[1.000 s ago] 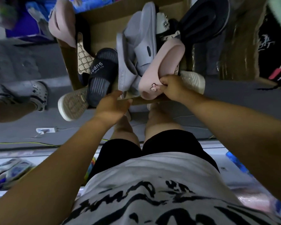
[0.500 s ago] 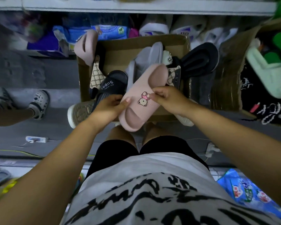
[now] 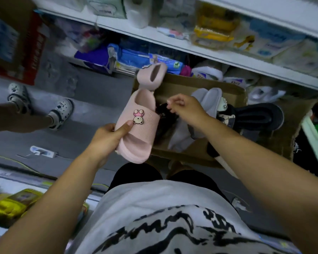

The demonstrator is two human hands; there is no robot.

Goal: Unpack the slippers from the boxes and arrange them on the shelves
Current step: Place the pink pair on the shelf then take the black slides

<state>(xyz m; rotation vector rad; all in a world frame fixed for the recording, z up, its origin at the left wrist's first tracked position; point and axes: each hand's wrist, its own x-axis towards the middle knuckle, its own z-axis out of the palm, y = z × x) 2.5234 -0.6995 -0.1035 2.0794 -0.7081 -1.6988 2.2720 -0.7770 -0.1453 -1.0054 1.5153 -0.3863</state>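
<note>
Left hand [image 3: 106, 137] grips pink bear-charm slipper [image 3: 138, 142], thumb on strap, above near-left corner of cardboard box [image 3: 229, 91]. Right hand [image 3: 186, 109] over box, fingers loosely curled, empty. Second pink slipper [image 3: 151, 76] at far-left corner.

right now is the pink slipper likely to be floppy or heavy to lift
Probably light: the left hand holds the pink slipper up by one side alone. Likely springy but not floppy; the thick sole holds its shape unsupported.
</note>
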